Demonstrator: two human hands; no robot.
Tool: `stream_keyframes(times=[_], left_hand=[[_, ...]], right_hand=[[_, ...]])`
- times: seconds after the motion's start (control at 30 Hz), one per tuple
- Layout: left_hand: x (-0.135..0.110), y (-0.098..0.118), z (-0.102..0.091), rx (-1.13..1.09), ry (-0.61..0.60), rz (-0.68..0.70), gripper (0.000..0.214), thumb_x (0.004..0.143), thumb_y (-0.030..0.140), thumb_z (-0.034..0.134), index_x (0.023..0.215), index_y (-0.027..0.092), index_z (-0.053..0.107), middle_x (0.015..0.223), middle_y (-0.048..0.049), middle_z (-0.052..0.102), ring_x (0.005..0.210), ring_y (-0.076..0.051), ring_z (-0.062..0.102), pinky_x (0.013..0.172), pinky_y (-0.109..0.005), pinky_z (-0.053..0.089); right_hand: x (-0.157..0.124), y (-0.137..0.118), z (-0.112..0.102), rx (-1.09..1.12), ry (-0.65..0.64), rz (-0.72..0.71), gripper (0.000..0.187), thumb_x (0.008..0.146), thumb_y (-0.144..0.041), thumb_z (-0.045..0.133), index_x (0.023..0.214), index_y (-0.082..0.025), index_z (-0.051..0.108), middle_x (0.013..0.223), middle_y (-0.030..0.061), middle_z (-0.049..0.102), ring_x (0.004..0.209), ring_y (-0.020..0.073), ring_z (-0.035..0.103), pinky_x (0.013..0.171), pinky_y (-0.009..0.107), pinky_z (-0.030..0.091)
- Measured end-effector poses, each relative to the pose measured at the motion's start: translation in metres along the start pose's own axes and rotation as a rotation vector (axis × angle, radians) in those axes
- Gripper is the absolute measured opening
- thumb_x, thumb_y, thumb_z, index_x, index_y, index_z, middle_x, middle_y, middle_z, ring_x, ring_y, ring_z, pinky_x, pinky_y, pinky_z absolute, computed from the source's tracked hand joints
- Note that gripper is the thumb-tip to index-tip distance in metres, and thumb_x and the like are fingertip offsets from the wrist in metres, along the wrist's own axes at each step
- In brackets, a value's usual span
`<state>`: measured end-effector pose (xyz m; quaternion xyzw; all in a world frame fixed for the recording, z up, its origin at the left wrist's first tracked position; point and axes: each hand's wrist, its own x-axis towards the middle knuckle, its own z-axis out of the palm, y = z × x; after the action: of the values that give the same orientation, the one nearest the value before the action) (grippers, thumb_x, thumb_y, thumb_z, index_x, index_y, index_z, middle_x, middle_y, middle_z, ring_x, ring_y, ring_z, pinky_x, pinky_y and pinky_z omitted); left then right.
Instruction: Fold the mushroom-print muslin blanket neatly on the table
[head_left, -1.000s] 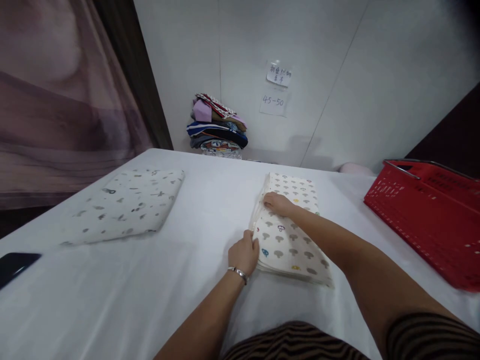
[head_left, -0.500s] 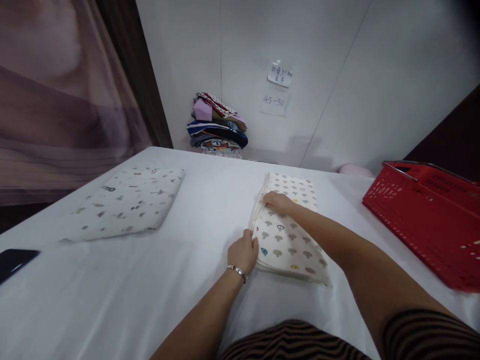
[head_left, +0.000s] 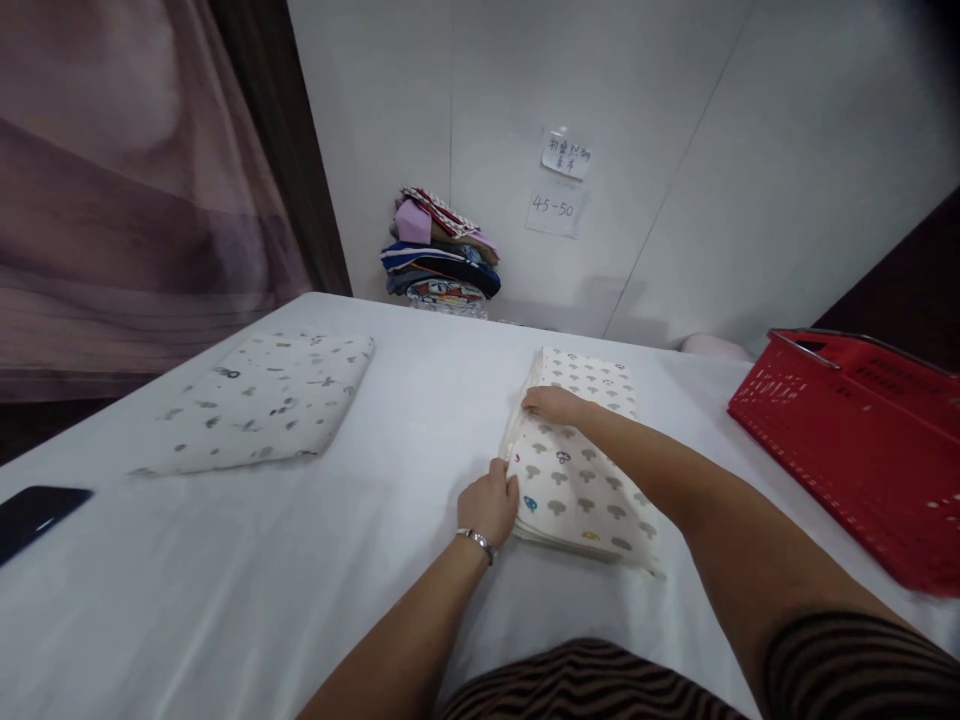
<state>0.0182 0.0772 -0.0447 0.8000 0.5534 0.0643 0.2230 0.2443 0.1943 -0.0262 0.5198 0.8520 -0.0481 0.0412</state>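
A folded cream cloth printed with mushrooms [head_left: 592, 490] lies in several layers on the white-covered table [head_left: 427, 400]. My left hand [head_left: 487, 503], with a silver bracelet at the wrist, grips the cloth's left edge near its front corner, thumb on top. Farther up the same edge, my right hand [head_left: 553, 405] has its fingers curled over the layers and pinches them. The fingertips of both hands are partly hidden at the edge. To the left lies a second folded cloth, white with small grey prints [head_left: 262, 410], apart from both hands.
A red plastic basket [head_left: 847, 430] with a metal handle stands at the right. Behind the table's far edge is a pile of folded fabrics [head_left: 442, 250] by the wall. A dark phone-like object [head_left: 37, 515] lies at the left edge, and paper notes [head_left: 559, 185] hang on the wall.
The view has shifted slightly, so the surroundings sit a little farther right. My right hand has moved slightly left along the cloth's edge; both hands keep their grip.
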Motion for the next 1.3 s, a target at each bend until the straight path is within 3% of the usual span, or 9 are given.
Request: stream_keyframes(times=[0.37, 0.67, 0.87, 1.1, 1.3], left_hand=[[0.001, 0.0, 0.0, -0.003, 0.006, 0.011, 0.028, 0.091, 0.033, 0.032, 0.11, 0.02, 0.046, 0.09, -0.008, 0.069, 0.083, -0.024, 0.065, 0.066, -0.032, 0.042], [0.0, 0.002, -0.003, -0.012, -0.005, 0.005, 0.028, 0.091, 0.034, 0.032, 0.112, 0.02, 0.046, 0.092, -0.0077, 0.069, 0.085, -0.023, 0.065, 0.067, -0.032, 0.042], [0.0, 0.002, -0.003, -0.014, -0.023, -0.003, 0.028, 0.091, 0.033, 0.032, 0.112, 0.02, 0.045, 0.093, -0.0086, 0.068, 0.085, -0.023, 0.064, 0.069, -0.032, 0.043], [0.0, 0.001, -0.002, -0.002, -0.006, 0.007, 0.027, 0.091, 0.033, 0.032, 0.111, 0.02, 0.045, 0.09, -0.0083, 0.068, 0.084, -0.024, 0.065, 0.067, -0.033, 0.043], [-0.001, 0.002, -0.002, 0.006, -0.001, 0.007, 0.027, 0.091, 0.033, 0.033, 0.111, 0.02, 0.046, 0.091, -0.0083, 0.069, 0.084, -0.024, 0.065, 0.067, -0.033, 0.042]], right_hand=[[-0.001, 0.001, 0.0, -0.021, -0.017, 0.009, 0.016, 0.086, -0.017, 0.048, 0.094, -0.017, 0.061, 0.103, 0.0078, 0.061, 0.092, 0.0183, 0.055, 0.077, 0.026, 0.04], [0.0, 0.002, 0.0, -0.019, -0.018, -0.018, 0.012, 0.083, -0.013, 0.049, 0.085, -0.016, 0.061, 0.095, 0.007, 0.059, 0.082, 0.0164, 0.054, 0.07, 0.025, 0.04], [-0.004, 0.001, -0.006, -0.012, 0.014, -0.038, 0.011, 0.083, -0.014, 0.049, 0.083, -0.016, 0.06, 0.102, 0.0084, 0.059, 0.092, 0.0184, 0.054, 0.074, 0.026, 0.04], [-0.003, -0.002, -0.008, 0.004, 0.061, -0.004, 0.02, 0.087, -0.013, 0.043, 0.095, -0.018, 0.061, 0.102, 0.0077, 0.061, 0.091, 0.0183, 0.056, 0.078, 0.028, 0.041], [0.003, -0.004, -0.001, 0.024, 0.077, -0.021, 0.022, 0.085, -0.01, 0.043, 0.09, -0.017, 0.063, 0.1, 0.0066, 0.061, 0.09, 0.0166, 0.055, 0.079, 0.026, 0.041]])
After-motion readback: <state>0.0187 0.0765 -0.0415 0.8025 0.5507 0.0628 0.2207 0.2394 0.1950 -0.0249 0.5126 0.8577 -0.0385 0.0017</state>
